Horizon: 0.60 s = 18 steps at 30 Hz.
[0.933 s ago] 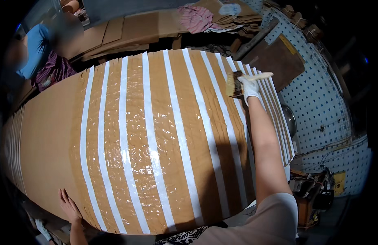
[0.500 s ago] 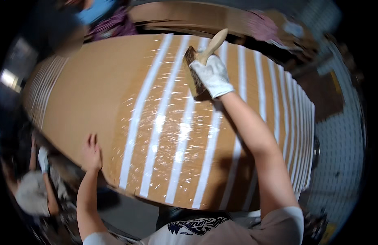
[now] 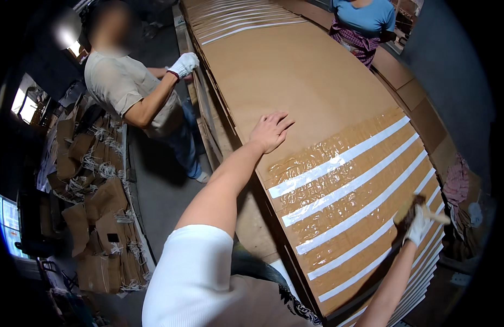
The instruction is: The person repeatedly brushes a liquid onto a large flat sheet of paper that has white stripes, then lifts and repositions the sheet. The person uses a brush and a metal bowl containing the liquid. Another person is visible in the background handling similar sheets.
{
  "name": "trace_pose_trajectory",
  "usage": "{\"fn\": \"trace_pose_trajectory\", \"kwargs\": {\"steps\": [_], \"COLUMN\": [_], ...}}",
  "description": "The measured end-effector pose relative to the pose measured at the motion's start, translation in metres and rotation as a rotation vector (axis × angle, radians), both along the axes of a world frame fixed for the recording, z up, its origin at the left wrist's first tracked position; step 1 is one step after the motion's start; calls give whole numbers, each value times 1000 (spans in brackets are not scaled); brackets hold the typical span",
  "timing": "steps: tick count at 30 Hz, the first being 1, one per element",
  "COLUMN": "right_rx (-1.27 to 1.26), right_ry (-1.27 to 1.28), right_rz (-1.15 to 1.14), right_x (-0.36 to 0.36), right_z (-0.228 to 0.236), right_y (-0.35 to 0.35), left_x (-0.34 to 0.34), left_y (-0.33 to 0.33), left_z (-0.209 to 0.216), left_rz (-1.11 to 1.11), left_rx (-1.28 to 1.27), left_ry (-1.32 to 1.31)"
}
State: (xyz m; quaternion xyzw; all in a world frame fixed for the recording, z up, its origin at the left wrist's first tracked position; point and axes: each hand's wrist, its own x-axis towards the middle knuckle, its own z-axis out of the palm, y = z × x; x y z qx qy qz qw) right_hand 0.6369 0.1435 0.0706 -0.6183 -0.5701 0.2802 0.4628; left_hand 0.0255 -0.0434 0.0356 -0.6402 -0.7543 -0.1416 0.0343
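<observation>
My left hand (image 3: 271, 132) is bare and lies on the plain brown cardboard (image 3: 312, 71), close to its left edge, with the fingers stretched out. My right hand (image 3: 418, 224), in a white glove, is closed round a wide brush (image 3: 438, 217) with a pale wooden handle and dark, wet-looking bristles. The brush is over the striped part of the cardboard, near the right edge. White strips (image 3: 339, 163) alternate with brown bands there. Several bands nearest the plain sheet shine with a wet, wrinkled coating. The brush hides whether its bristles touch the surface.
A co-worker (image 3: 132, 92) stands at the left, one gloved hand at the stack's edge. Another person (image 3: 363, 22) in blue stands at the far right. Tied cardboard bundles (image 3: 102, 218) lie on the left floor. More cardboard (image 3: 421, 109) lies along the right side.
The view has swung to the left, bringing the co-worker and the floor bundles into clear sight. My left hand now rests farther onto the plain sheet. My right hand still holds the brush.
</observation>
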Motion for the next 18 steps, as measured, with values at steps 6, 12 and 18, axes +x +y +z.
{"fn": "trace_pose_trajectory", "kwargs": {"steps": [6, 12, 18], "right_rx": [-55, -81, -88], "right_ry": [487, 215, -471], "right_rz": [-421, -643, -613], "right_x": [149, 201, 89], "right_z": [-3, -12, 64], "right_y": [-130, -197, -161], "left_x": [27, -4, -13], "left_y": [50, 30, 31], "left_z": [-7, -23, -6], "left_rz": [-40, -26, -103], "left_rx": [-177, -34, 95], "left_ry": [61, -23, 125]}}
